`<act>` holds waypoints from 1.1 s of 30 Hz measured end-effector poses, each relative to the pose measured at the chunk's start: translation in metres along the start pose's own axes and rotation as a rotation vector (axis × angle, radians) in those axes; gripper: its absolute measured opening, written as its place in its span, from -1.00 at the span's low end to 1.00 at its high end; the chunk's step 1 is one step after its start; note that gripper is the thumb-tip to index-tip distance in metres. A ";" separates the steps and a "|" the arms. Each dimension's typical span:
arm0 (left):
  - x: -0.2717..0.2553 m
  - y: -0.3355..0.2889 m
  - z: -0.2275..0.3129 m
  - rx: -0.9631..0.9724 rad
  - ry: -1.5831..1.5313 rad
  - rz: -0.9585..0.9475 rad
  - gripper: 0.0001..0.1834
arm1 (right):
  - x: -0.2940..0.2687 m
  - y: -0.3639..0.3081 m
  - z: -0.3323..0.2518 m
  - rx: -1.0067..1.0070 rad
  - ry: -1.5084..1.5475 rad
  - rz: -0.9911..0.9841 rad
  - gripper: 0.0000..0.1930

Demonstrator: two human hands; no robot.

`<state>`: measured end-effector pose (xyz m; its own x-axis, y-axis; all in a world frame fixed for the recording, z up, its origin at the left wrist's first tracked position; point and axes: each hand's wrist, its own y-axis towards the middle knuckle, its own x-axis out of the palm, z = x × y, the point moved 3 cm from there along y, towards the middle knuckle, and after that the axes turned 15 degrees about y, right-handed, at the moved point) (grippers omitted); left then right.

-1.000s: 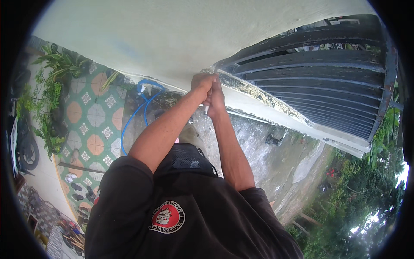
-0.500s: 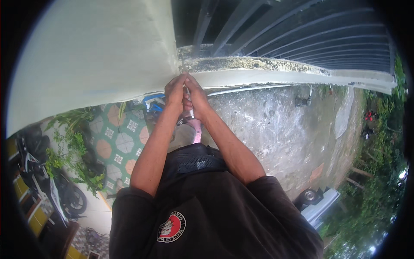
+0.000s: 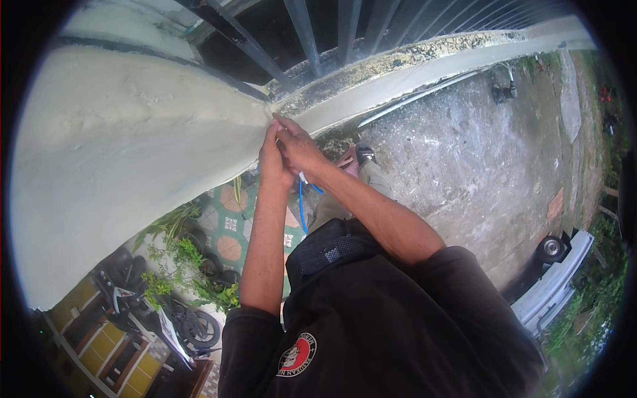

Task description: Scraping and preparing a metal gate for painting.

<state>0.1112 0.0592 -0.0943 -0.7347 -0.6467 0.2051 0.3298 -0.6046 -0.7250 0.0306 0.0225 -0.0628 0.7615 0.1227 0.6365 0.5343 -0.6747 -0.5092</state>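
Head view, the one feed I have. Both bare hands meet at the inner corner where a pale wall runs into a low ledge.

Right hand: I read it as closed around a slim white handle. Only the lower end of the handle shows, poking out beneath the palm; the rest is hidden by the fingers, so I can't make out its full shape. The fingertips reach up toward the corner, but contact with the wall is too small for me to judge.

Left hand: pressed up against the right, fingers pointing to the same corner. Whether it also grasps the handle, I cannot tell.

Above the ledge I log dark railing bars; the ledge top is patchy, flaked and mottled, its front face pale. A blue hose loops below the hands, above green-and-orange floor tiles. Rough concrete spreads to the right, with a small dark object on it near the ledge. Lower left: leafy plants and a motorcycle. The wearer's dark shirt fills the bottom.
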 end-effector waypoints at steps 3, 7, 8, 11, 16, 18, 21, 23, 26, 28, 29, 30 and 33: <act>0.010 0.008 -0.002 -0.024 0.055 0.027 -0.54 | -0.010 0.013 -0.002 -0.023 -0.122 -0.016 -0.49; 0.009 0.014 -0.004 -0.004 0.082 0.056 -0.50 | -0.015 0.009 0.006 -0.002 -0.144 0.004 -0.50; 0.000 0.017 -0.003 -0.010 0.073 0.022 -0.55 | -0.012 0.011 0.005 0.002 -0.153 -0.002 -0.50; -0.026 0.045 -0.010 0.040 0.095 -0.031 -0.51 | -0.008 0.015 0.019 -0.081 -0.150 0.009 -0.52; 0.027 0.040 -0.020 -0.021 0.141 0.099 -0.63 | -0.051 0.044 0.020 -0.130 -0.162 0.091 -0.52; 0.022 0.029 -0.020 -0.069 0.124 0.106 -0.64 | -0.045 0.040 0.025 -0.097 -0.113 0.099 -0.52; -0.017 0.035 -0.024 -0.042 0.077 0.144 -0.62 | -0.018 0.016 0.021 -0.023 -0.128 0.022 -0.51; -0.040 0.069 -0.033 -0.048 -0.190 -0.098 -0.34 | -0.011 0.020 0.015 -0.006 -0.170 0.039 -0.51; 0.008 0.071 -0.043 -0.069 -0.135 -0.171 -0.52 | -0.050 0.031 -0.001 -0.263 -0.690 0.112 -0.52; 0.004 0.062 -0.039 -0.036 -0.127 -0.161 -0.58 | -0.034 0.017 -0.011 -0.284 -0.828 0.085 -0.53; 0.007 0.058 -0.038 -0.018 -0.115 -0.133 -0.56 | -0.034 0.010 -0.015 -0.205 -0.863 0.088 -0.52; 0.010 0.055 -0.037 -0.001 -0.102 -0.103 -0.55 | -0.031 0.008 -0.016 -0.123 -0.897 0.089 -0.51; 0.021 0.035 -0.035 -0.001 -0.108 -0.083 -0.46 | -0.043 0.017 -0.001 -0.164 -0.558 0.076 -0.48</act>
<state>0.0864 0.0403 -0.1385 -0.6914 -0.6409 0.3336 0.2702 -0.6575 -0.7033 0.0063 0.0046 -0.0984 0.8971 0.4046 0.1776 0.4411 -0.7950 -0.4164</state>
